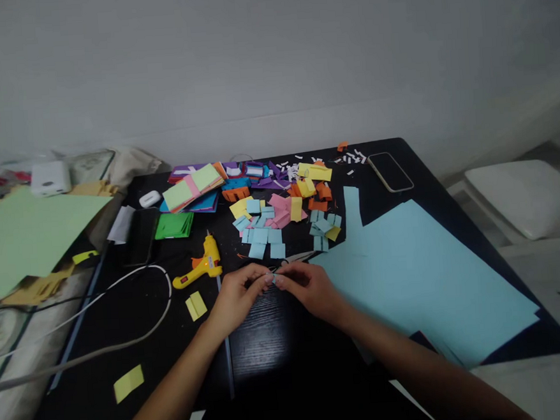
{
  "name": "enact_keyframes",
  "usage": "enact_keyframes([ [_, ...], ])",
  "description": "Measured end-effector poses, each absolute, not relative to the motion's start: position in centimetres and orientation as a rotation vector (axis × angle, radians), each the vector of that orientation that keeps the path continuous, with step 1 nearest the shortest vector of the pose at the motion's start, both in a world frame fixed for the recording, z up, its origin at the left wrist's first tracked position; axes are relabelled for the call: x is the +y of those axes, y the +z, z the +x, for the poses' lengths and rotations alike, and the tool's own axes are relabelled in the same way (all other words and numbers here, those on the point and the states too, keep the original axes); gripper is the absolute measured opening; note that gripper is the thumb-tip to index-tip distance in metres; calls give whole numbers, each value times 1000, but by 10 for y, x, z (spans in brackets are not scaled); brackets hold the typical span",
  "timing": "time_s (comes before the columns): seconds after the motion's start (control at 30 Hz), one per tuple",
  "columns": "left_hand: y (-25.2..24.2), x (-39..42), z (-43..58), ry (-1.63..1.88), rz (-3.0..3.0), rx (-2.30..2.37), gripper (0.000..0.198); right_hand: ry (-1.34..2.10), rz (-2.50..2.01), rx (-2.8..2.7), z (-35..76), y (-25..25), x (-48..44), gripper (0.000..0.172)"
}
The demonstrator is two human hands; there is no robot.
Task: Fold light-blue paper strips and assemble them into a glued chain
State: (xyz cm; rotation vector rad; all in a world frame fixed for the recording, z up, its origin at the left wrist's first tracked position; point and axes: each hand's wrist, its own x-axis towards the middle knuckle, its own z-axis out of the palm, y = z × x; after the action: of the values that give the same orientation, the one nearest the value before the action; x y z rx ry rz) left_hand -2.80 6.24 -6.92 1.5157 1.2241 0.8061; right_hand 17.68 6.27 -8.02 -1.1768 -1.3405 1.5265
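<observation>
My left hand and my right hand meet over the black table, fingertips pinched together on a tiny light blue paper piece. Just beyond them lies a pair of scissors, partly hidden by my fingers. A pile of small light blue paper rectangles sits behind the hands. A yellow glue gun rests left of my left hand.
A large light blue sheet covers the table's right side. Stacks of coloured paper pieces crowd the far edge, with a phone at the back right. A white cable loops on the left; a green sheet lies beyond.
</observation>
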Motion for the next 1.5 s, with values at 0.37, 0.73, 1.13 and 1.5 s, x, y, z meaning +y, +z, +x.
enact_keyframes([
  [0.37,-66,60,-21,966,1394,1195,25,1356,-1136,-1484,181,-79,63,14],
  [0.73,-66,57,-17,1027,1362,1205,22,1552,-1074,-1303,180,-76,61,21],
  [1.13,-68,54,-12,1020,1496,1231,19,1419,-1146,-1353,181,-75,64,17],
  [1.5,-66,52,-11,1005,1590,1286,20,1531,-1191,-1277,176,-79,62,28],
])
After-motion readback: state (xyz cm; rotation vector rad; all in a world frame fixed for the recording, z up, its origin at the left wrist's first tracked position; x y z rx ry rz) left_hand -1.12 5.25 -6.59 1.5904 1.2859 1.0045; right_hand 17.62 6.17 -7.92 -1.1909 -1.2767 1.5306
